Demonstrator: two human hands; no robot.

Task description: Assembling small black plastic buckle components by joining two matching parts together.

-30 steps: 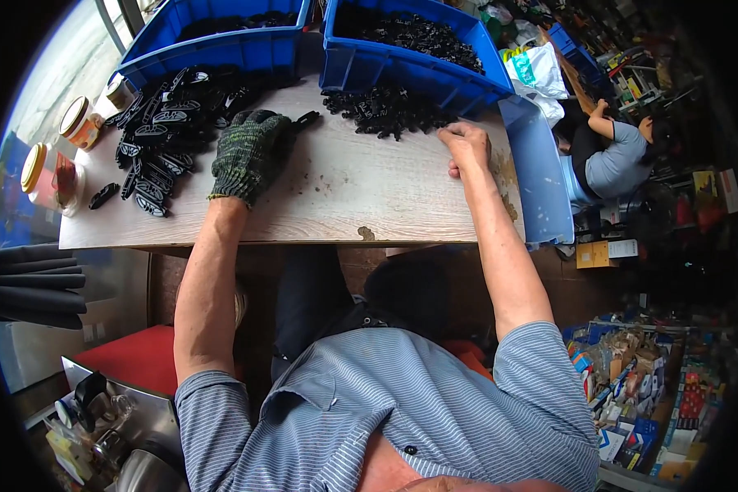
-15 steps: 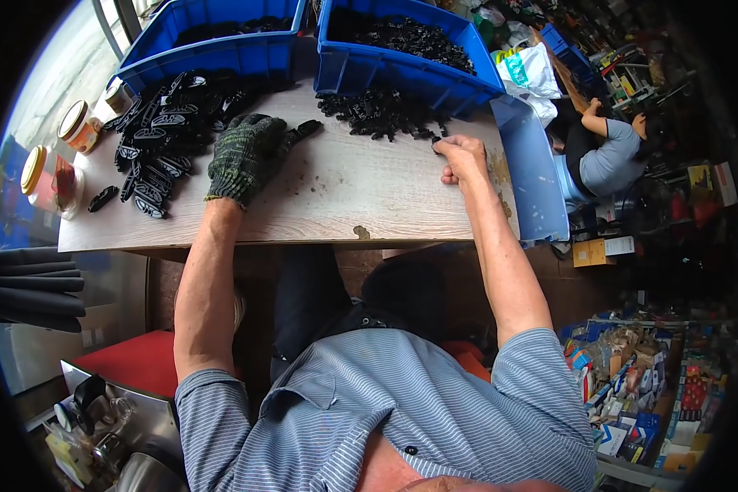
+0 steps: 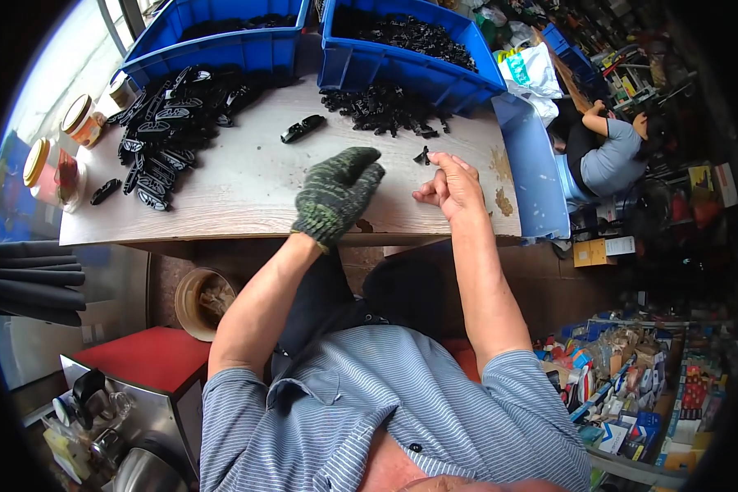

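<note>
My left hand (image 3: 339, 195), in a dark green knitted glove, hovers over the near middle of the table with its fingertips apart and nothing visible in them. Beyond it lies a single black oval handle-like piece (image 3: 303, 129). At the fingertips of my bare right hand (image 3: 453, 187) is a small black plastic part (image 3: 421, 156); the other fingers curl inward. Small black parts of this sort form a pile (image 3: 381, 111) just beyond. A larger heap of black oval pieces with grey-white outlines (image 3: 168, 119) covers the table's left side.
Two blue bins (image 3: 213, 56) (image 3: 406, 80) holding black parts stand along the table's far side. Lidded jars (image 3: 53, 172) line its left edge. A pale blue bin (image 3: 535, 172) adjoins the right edge. Beyond it sits another person (image 3: 607, 156). A bucket (image 3: 205, 303) stands below the table.
My left hand has let go of the black oval piece and moved right and nearer to me. My right hand has drawn back from the small-parts pile with one part at its fingertips.
</note>
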